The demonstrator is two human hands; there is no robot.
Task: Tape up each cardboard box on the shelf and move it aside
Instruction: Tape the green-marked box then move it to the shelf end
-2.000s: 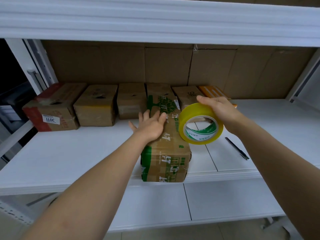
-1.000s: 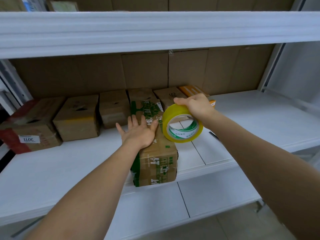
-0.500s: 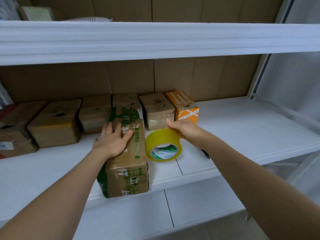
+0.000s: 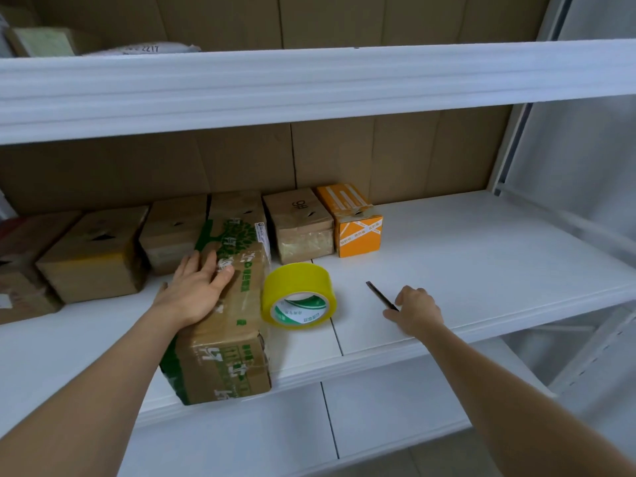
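The left hand [image 4: 196, 292] lies flat, fingers straight, on top of the green-printed cardboard box [image 4: 223, 325] at the shelf [image 4: 481, 256] front edge. The yellow tape roll [image 4: 298, 295] rests free on the shelf, touching the box at the hand's 3 o'clock. The right hand [image 4: 416, 309], at the roll's 3 o'clock and apart from it, curls its fingers at the near end of a dark pen-like tool [image 4: 380, 295]; whether it grips it I cannot tell.

On the shelf [image 4: 481, 256], a long cardboard box [image 4: 223, 321] reaches from the near edge toward the far row of boxes [image 4: 296, 225]. The left hand [image 4: 196, 290] rests on top of it. Just right of it lies the tape roll [image 4: 297, 294]; farther right lies a pen [image 4: 380, 295], touched by the right hand [image 4: 416, 311].
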